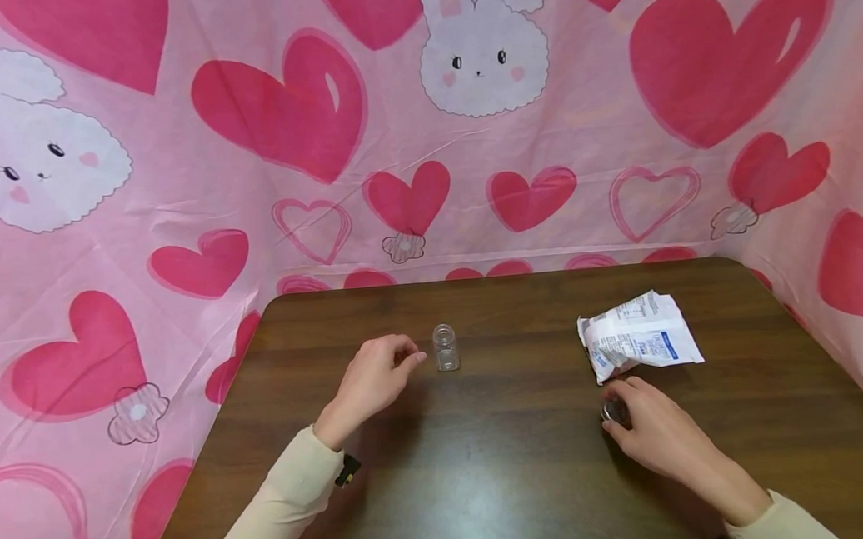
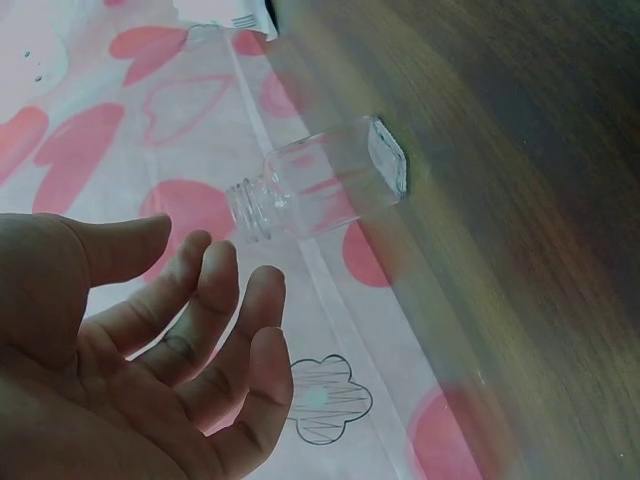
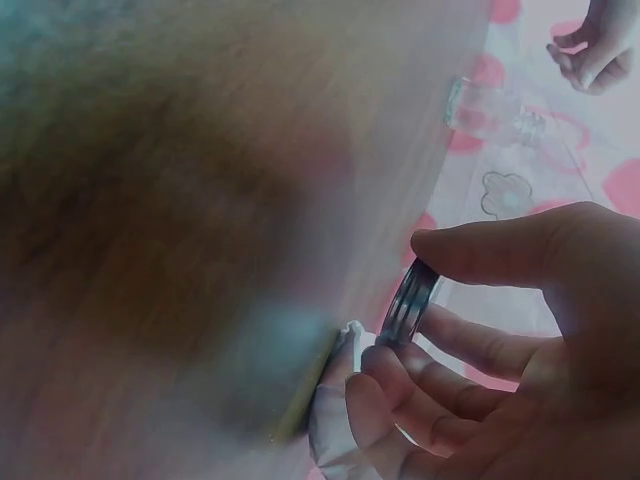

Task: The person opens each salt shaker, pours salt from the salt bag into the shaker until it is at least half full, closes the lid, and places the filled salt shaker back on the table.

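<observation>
A small clear glass jar [image 1: 446, 349] with a threaded, uncovered neck stands upright on the table. My left hand [image 1: 379, 377] is just left of it, fingers loosely bent and holding nothing; in the left wrist view a gap separates the fingertips from the jar [image 2: 325, 180]. On the right, my right hand [image 1: 656, 429] pinches a dark round lid [image 3: 408, 302] by its edge between thumb and fingers. Just beyond that hand lies a crumpled white printed packet [image 1: 642, 334].
The brown wooden table [image 1: 489, 449] ends at a far edge behind the jar. A pink cloth [image 1: 407, 137] with hearts and rabbit faces hangs behind and at both sides.
</observation>
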The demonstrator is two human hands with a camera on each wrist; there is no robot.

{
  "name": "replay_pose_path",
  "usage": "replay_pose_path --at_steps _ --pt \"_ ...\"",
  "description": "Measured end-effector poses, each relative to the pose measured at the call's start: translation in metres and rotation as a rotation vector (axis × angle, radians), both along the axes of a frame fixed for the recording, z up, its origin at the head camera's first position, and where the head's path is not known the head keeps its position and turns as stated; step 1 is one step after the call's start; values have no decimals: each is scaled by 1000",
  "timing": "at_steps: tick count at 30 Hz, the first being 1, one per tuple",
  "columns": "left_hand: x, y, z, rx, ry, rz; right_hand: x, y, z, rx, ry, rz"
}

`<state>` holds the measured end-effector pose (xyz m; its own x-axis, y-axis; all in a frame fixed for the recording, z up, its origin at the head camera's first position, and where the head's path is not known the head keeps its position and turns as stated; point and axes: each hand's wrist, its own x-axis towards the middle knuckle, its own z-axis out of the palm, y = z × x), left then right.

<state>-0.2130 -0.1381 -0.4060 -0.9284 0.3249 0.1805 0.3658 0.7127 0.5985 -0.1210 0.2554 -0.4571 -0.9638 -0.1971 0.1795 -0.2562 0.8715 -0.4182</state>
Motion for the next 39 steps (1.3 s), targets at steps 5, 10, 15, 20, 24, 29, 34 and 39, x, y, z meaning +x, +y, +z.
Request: replay_pose_path --at_steps 5,10,15,20,24,29,34,39 --pt "1 0 -1 -8 14 -9 5 3 -1 18 -6 -20" --pt "2 1 0 -6 1 -17 8 4 -1 24 -24 -31" --pt "3 3 -1 -14 -28 -31 10 6 -1 29 -39 -41" --pt "5 4 -1 -17 -32 -40 11 6 0 27 -66 -48" --pt "6 5 -1 -19 -43 -53 12 8 -1 28 -98 -51" --pt "6 6 -4 -17 -43 -62 12 10 -2 26 -131 -55" --pt "8 7 -5 -27 -54 -69 13 13 -3 28 -145 -63" --pt "9 9 -5 -25 -65 -68 13 14 -2 34 -181 -74"
